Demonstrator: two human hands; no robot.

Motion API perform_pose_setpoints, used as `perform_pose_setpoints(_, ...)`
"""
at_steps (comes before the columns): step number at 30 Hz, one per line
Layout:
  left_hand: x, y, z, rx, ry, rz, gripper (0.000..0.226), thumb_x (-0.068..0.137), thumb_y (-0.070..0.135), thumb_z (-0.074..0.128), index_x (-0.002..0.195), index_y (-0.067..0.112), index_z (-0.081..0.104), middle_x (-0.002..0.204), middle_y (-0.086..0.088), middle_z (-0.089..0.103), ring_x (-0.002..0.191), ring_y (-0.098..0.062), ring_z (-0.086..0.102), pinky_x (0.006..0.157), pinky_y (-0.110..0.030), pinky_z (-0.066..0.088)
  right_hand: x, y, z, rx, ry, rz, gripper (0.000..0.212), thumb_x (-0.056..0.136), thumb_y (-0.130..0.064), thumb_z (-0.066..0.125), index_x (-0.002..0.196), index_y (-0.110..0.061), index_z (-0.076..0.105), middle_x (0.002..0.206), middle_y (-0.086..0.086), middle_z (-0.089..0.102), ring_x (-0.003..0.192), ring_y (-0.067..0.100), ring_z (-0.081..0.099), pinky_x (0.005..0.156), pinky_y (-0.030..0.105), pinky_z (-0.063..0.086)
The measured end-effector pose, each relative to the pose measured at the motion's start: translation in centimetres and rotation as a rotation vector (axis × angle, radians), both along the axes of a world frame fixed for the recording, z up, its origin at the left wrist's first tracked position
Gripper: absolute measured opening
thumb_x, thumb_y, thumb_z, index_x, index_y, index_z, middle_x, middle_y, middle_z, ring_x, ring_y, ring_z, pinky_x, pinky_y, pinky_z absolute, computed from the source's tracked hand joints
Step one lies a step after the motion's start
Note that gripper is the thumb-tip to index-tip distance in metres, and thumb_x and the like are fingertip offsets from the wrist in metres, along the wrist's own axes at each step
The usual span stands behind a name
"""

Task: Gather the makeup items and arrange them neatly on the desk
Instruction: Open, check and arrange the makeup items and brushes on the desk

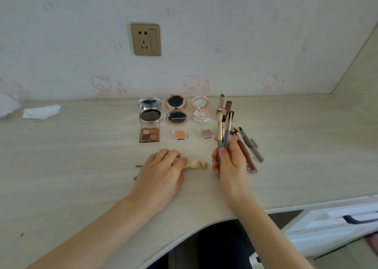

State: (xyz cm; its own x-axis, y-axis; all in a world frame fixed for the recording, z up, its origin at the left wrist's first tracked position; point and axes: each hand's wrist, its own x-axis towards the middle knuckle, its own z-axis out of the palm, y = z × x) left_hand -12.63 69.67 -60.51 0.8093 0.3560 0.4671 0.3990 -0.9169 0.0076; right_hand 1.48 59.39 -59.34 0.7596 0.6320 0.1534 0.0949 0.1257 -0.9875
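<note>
My right hand (228, 159) grips a bunch of blue-handled makeup brushes (224, 129) upright, bristles up. My left hand (161, 166) lies over brushes flat on the desk (71, 166); their cream bristle heads (195, 164) stick out to its right and grey handle tips show at its left. Three open compacts stand in a row: silver (150, 110), rose-gold (176, 109), pink-white (200, 110). Below them lie a four-pan eyeshadow palette (149, 134), an orange pan (180, 134) and a pink pan (205, 133). Lipsticks (221, 103) stand at the right; pencils and a gloss tube (248, 148) lie beside my right hand.
A crumpled white tissue (41, 111) lies at the far left by a pale bundle (8, 106). A wall socket (145, 39) is above the desk. The desk's curved front edge runs below my arms, with a white drawer unit (337, 223) at the lower right.
</note>
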Motion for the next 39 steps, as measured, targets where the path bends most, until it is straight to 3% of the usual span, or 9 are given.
perform_pose_setpoints(9, -0.5, 0.0, -0.1, -0.184, 0.111, -0.018, 0.05, 0.092, 0.038, 0.032, 0.134, 0.021, 0.054, 0.133, 0.002, 0.057, 0.124, -0.021, 0.052, 0.105, -0.033, 0.039, -0.1, -0.3, 0.3, -0.002, 0.03, 0.014, 0.018, 0.101, -0.007, 0.036, 0.109, -0.003, 0.053, 0.076, 0.008, 0.05, 0.062, 0.013, 0.044, 0.05, 0.016, 0.04)
perform_pose_setpoints(15, -1.9, 0.2, -1.2, -0.251, 0.072, 0.01, 0.043, 0.089, 0.007, 0.061, 0.132, 0.012, 0.057, 0.134, -0.007, 0.056, 0.127, -0.028, 0.051, 0.108, -0.039, 0.034, 0.1, -0.2, -0.1, -0.023, 0.028, 0.02, 0.017, 0.101, -0.007, 0.037, 0.099, -0.008, 0.054, 0.076, 0.006, 0.052, 0.063, 0.014, 0.046, 0.053, 0.02, 0.041)
perform_pose_setpoints(20, -1.3, -0.2, -0.9, -0.332, 0.022, 0.044, 0.04, 0.089, 0.006, 0.059, 0.129, 0.011, 0.059, 0.133, -0.009, 0.055, 0.128, -0.032, 0.048, 0.109, -0.04, 0.034, 0.4, -0.1, -0.2, -0.137, -0.131, 0.012, 0.022, 0.099, -0.01, 0.041, 0.082, -0.006, 0.054, 0.083, 0.016, 0.058, 0.063, 0.013, 0.05, 0.059, 0.024, 0.044)
perform_pose_setpoints(24, -1.2, -0.2, -0.1, -0.326, -0.003, 0.053, 0.041, 0.087, 0.009, 0.061, 0.128, 0.012, 0.058, 0.134, -0.006, 0.054, 0.135, -0.03, 0.039, 0.111, -0.033, 0.025, 0.3, -0.5, 1.0, -0.117, -0.151, 0.042, 0.021, 0.099, -0.01, 0.044, 0.09, -0.015, 0.062, 0.086, 0.007, 0.065, 0.07, 0.01, 0.055, 0.066, 0.026, 0.048)
perform_pose_setpoints(28, -0.6, 0.4, 1.4, -0.254, -0.016, 0.029, 0.045, 0.086, 0.011, 0.063, 0.13, 0.011, 0.055, 0.136, -0.003, 0.052, 0.141, -0.025, 0.031, 0.112, -0.034, 0.029, 0.0, -0.2, 2.8, -0.022, 0.025, 0.117, 0.026, 0.099, -0.011, 0.044, 0.098, -0.026, 0.065, 0.085, -0.005, 0.072, 0.088, 0.011, 0.063, 0.075, 0.023, 0.051)
perform_pose_setpoints(31, 0.4, 0.2, 3.0, -0.428, -0.054, 0.016, 0.042, 0.094, 0.023, 0.055, 0.135, 0.016, 0.05, 0.14, 0.004, 0.047, 0.141, -0.013, 0.025, 0.109, -0.015, 0.015, 0.0, 0.5, 3.8, 0.056, 0.254, 0.206, 0.025, 0.1, -0.013, 0.043, 0.111, -0.021, 0.064, 0.096, -0.001, 0.074, 0.105, 0.014, 0.064, 0.086, 0.028, 0.049)
perform_pose_setpoints(33, 1.0, -0.1, 3.9, -0.626, -0.116, 0.013, 0.039, 0.095, 0.032, 0.054, 0.132, 0.021, 0.053, 0.135, 0.01, 0.051, 0.132, -0.005, 0.036, 0.101, -0.01, 0.021, 0.0, 1.0, 4.3, 0.071, 0.325, 0.242, 0.025, 0.101, -0.014, 0.042, 0.114, -0.02, 0.063, 0.104, 0.0, 0.073, 0.11, 0.012, 0.063, 0.095, 0.033, 0.047)
perform_pose_setpoints(36, 2.1, -0.2, 4.9, -0.956, -0.228, -0.025, 0.027, 0.093, 0.035, 0.057, 0.116, 0.024, 0.064, 0.113, 0.015, 0.066, 0.108, 0.002, 0.057, 0.096, -0.022, 0.044, -0.1, 1.9, 4.7, 0.068, 0.346, 0.267, 0.026, 0.101, -0.015, 0.043, 0.115, -0.021, 0.064, 0.11, -0.003, 0.072, 0.113, 0.011, 0.062, 0.106, 0.041, 0.041)
perform_pose_setpoints(39, 2.8, 0.0, 5.8, -1.218, -0.341, -0.055, 0.018, 0.092, 0.029, 0.059, 0.102, 0.018, 0.068, 0.089, 0.004, 0.074, 0.088, -0.008, 0.068, 0.087, -0.033, 0.054, -0.5, 2.6, 4.6, 0.076, 0.346, 0.255, 0.025, 0.1, -0.016, 0.044, 0.111, -0.022, 0.065, 0.112, -0.005, 0.071, 0.113, 0.014, 0.06, 0.11, 0.049, 0.035)
